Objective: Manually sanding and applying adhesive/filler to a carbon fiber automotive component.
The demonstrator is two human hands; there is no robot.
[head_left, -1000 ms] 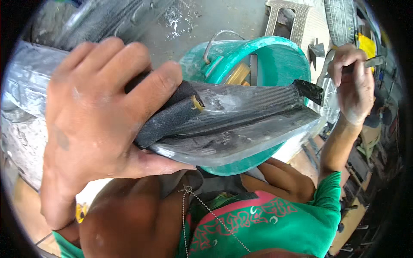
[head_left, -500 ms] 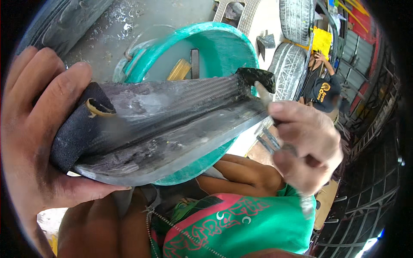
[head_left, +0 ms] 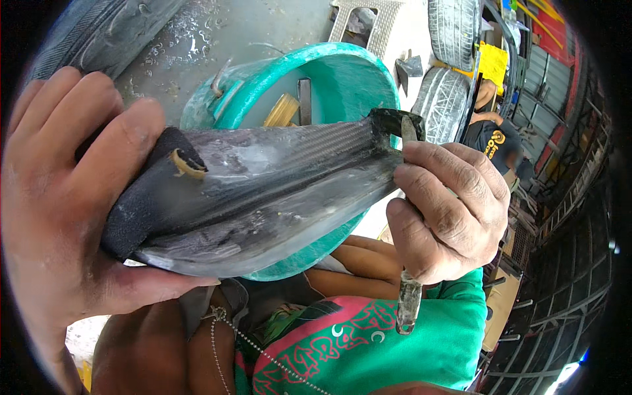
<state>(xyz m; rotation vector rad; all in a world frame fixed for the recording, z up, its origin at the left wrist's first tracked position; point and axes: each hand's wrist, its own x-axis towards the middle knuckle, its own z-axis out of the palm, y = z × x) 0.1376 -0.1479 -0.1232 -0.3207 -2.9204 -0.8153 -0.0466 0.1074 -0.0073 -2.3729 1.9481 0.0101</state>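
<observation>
My left hand grips the near-left end of a long, curved black part with a carbon-weave surface and whitish, scuffed patches. That end is rough and matte black, with a torn, tan-edged hole beside my fingers. Pinched in my right hand is a narrow knife-like tool. Its tip lies against the small bracket-like right end of the part, which has an opening. The worn handle sticks out below my fist. My fingers hide the middle of the tool.
Under the part stands a green tub of cloudy water, with a wooden-handled brush and a dark bar in it. Tyres stand at the right, near another person. A dark moulded piece lies top left.
My right hand has moved down and left, and the tool's tip now rests at the part's right end. The part and my left hand have shifted slightly right.
</observation>
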